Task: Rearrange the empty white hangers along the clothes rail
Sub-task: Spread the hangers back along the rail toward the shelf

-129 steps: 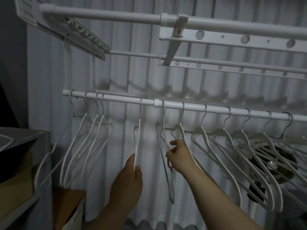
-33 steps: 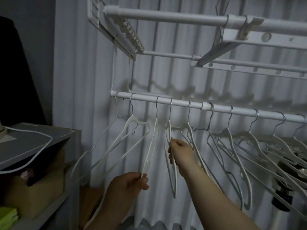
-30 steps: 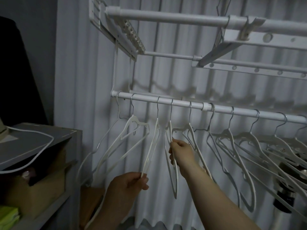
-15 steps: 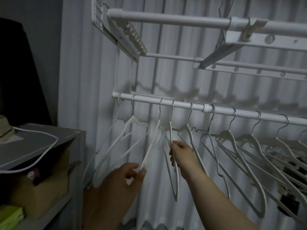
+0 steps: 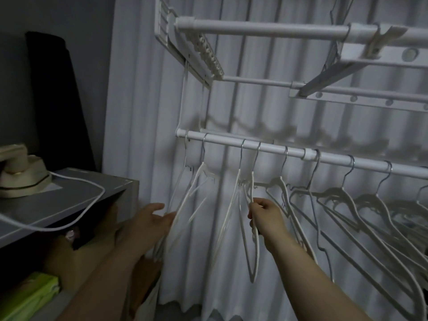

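Several empty white hangers hang by metal hooks from a white clothes rail (image 5: 301,154). My right hand (image 5: 264,216) pinches the arm of a hanger (image 5: 253,251) that hangs edge-on, close beside another one (image 5: 229,218). Near the rail's left end, my left hand (image 5: 150,221) is spread with straight fingers, its fingertips touching the arms of the leftmost hangers (image 5: 185,205). More hangers (image 5: 347,205) crowd the rail to the right, overlapping each other.
A grey shelf unit (image 5: 76,198) stands at the left with an iron (image 5: 20,174) and its white cord on top, boxes and a green item below. A white drying rack (image 5: 278,28) hangs overhead. White curtains fill the back.
My left hand has let go of the hanger it pinched and moved left to the leftmost hangers, fingers spread. My right hand keeps its hold. The view has shifted left.
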Action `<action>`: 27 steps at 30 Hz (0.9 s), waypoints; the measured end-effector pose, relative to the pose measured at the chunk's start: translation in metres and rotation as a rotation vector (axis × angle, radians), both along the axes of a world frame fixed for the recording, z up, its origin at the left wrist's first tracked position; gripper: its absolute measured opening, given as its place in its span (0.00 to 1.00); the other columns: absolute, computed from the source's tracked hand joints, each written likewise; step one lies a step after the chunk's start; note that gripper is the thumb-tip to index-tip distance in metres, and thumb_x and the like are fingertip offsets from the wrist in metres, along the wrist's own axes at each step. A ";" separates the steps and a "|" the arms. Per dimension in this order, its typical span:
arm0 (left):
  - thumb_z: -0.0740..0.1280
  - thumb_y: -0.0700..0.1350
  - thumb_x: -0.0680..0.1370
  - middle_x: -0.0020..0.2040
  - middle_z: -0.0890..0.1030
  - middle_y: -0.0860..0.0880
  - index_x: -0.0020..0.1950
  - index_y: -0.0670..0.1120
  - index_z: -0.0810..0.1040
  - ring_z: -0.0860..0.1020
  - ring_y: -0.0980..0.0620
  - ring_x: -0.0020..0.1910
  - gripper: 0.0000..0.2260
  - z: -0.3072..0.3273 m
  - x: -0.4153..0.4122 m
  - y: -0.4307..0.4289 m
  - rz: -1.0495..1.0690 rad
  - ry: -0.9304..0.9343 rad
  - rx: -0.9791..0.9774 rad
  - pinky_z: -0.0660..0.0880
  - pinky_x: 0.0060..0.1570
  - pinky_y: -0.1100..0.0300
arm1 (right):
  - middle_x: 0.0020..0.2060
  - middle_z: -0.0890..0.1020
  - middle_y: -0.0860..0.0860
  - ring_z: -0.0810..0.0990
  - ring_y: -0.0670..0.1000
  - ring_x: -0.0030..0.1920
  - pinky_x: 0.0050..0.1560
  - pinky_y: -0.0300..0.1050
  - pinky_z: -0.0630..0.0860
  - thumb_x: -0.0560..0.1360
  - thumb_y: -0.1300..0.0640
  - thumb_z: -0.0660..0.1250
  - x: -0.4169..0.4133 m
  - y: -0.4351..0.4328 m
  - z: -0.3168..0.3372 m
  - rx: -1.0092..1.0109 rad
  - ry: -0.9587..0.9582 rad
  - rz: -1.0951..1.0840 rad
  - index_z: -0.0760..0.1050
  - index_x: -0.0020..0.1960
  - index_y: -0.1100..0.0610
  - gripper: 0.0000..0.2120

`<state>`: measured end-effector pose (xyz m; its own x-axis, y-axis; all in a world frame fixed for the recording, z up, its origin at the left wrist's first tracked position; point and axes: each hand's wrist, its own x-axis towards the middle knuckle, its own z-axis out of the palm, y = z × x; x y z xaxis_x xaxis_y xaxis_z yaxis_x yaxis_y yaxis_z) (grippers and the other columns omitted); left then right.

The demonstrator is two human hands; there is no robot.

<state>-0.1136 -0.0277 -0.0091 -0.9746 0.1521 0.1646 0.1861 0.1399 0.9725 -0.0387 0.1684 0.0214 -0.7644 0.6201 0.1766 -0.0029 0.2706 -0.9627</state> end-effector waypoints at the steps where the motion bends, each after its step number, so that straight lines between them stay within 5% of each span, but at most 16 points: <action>1: 0.65 0.41 0.75 0.38 0.78 0.45 0.62 0.37 0.71 0.77 0.46 0.37 0.17 0.001 0.003 0.003 -0.046 -0.054 0.079 0.76 0.35 0.68 | 0.29 0.69 0.53 0.64 0.49 0.25 0.15 0.29 0.58 0.76 0.65 0.55 -0.001 -0.001 0.000 -0.006 0.004 0.002 0.67 0.44 0.59 0.05; 3: 0.62 0.43 0.77 0.33 0.78 0.47 0.58 0.40 0.74 0.77 0.51 0.30 0.12 0.003 0.007 0.008 -0.101 -0.115 0.155 0.73 0.27 0.68 | 0.30 0.71 0.53 0.65 0.49 0.26 0.15 0.28 0.58 0.76 0.65 0.55 -0.001 -0.002 0.001 -0.028 0.000 0.001 0.70 0.53 0.60 0.08; 5: 0.61 0.44 0.78 0.26 0.79 0.50 0.55 0.42 0.74 0.76 0.54 0.28 0.09 0.001 0.010 0.011 -0.126 -0.131 0.164 0.72 0.33 0.64 | 0.34 0.72 0.53 0.68 0.50 0.28 0.19 0.30 0.64 0.77 0.63 0.57 0.001 -0.002 0.002 -0.015 -0.010 0.001 0.69 0.63 0.61 0.15; 7: 0.63 0.42 0.77 0.26 0.77 0.48 0.57 0.41 0.73 0.75 0.55 0.24 0.10 0.001 0.008 0.013 -0.132 -0.128 0.190 0.71 0.35 0.60 | 0.45 0.76 0.54 0.76 0.55 0.42 0.40 0.37 0.74 0.77 0.60 0.60 0.003 -0.002 0.004 0.149 0.012 -0.078 0.64 0.68 0.61 0.20; 10: 0.65 0.38 0.76 0.28 0.74 0.46 0.58 0.46 0.72 0.73 0.55 0.21 0.12 0.003 0.006 0.016 -0.156 -0.124 0.183 0.71 0.30 0.62 | 0.62 0.72 0.58 0.70 0.56 0.64 0.63 0.44 0.65 0.75 0.57 0.63 0.010 -0.010 0.015 0.600 0.116 -0.287 0.66 0.67 0.61 0.22; 13: 0.62 0.41 0.77 0.32 0.74 0.46 0.52 0.44 0.72 0.73 0.52 0.29 0.05 0.003 0.006 0.019 -0.157 -0.064 0.201 0.69 0.33 0.62 | 0.60 0.76 0.56 0.73 0.54 0.61 0.57 0.39 0.65 0.76 0.58 0.62 0.008 -0.027 0.031 0.712 0.163 -0.184 0.70 0.65 0.60 0.18; 18: 0.60 0.45 0.78 0.38 0.78 0.50 0.45 0.47 0.73 0.74 0.53 0.35 0.04 0.002 0.019 0.032 -0.241 -0.069 0.273 0.68 0.36 0.63 | 0.65 0.73 0.56 0.73 0.55 0.63 0.58 0.41 0.69 0.77 0.56 0.60 -0.016 -0.051 0.032 0.686 -0.126 0.058 0.64 0.69 0.60 0.22; 20: 0.61 0.44 0.78 0.37 0.79 0.50 0.49 0.47 0.72 0.75 0.54 0.35 0.02 -0.001 0.023 0.037 -0.267 -0.062 0.273 0.68 0.36 0.62 | 0.63 0.75 0.58 0.77 0.56 0.57 0.54 0.43 0.73 0.77 0.57 0.60 -0.025 -0.048 0.025 0.616 -0.230 0.112 0.63 0.70 0.61 0.22; 24: 0.64 0.42 0.76 0.36 0.79 0.51 0.58 0.48 0.68 0.77 0.58 0.32 0.12 -0.006 0.025 0.043 -0.287 -0.044 0.265 0.72 0.30 0.71 | 0.37 0.79 0.54 0.73 0.47 0.28 0.23 0.33 0.68 0.76 0.62 0.61 -0.025 -0.044 0.017 0.359 -0.274 0.244 0.71 0.58 0.62 0.12; 27: 0.67 0.42 0.74 0.37 0.77 0.52 0.61 0.45 0.71 0.75 0.59 0.35 0.16 -0.009 0.026 0.046 -0.242 0.008 0.191 0.70 0.29 0.75 | 0.30 0.75 0.51 0.71 0.47 0.26 0.26 0.37 0.67 0.76 0.61 0.62 -0.022 -0.044 0.022 0.290 -0.267 0.282 0.71 0.44 0.59 0.02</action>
